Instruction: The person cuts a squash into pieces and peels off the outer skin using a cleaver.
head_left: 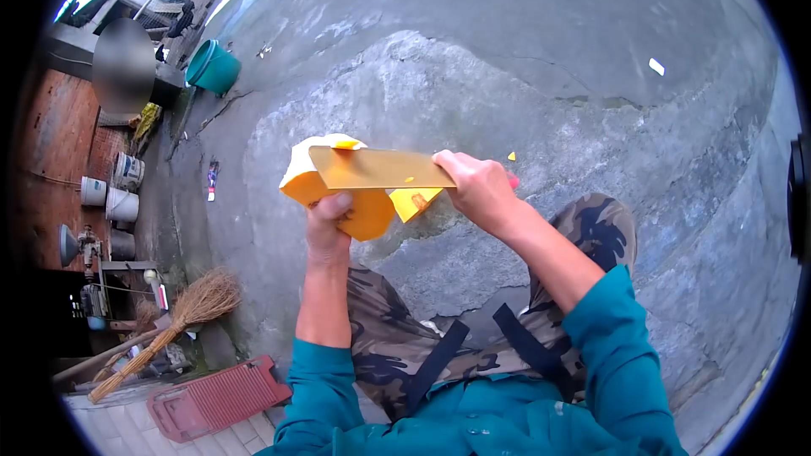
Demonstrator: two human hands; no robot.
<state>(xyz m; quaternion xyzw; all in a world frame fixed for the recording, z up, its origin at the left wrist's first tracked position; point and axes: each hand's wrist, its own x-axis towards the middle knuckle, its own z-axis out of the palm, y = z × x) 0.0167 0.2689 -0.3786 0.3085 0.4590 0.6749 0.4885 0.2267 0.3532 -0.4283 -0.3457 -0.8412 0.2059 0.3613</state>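
A large chunk of yellow-orange flesh with a pale rind is gripped from below by my left hand, its thumb on the near side. My right hand is closed round the handle of a broad cleaver, whose blade lies across the upper part of the chunk. A bit of a pink handle end shows beside my right hand. Small yellow scraps stick to the blade. Below the blade, between my hands, is another yellow piece, partly hidden by the blade.
A teal bucket stands at the upper left. Several pale buckets line the left side. A straw broom and a red plastic object lie at the lower left. A small yellow scrap is on the concrete ground.
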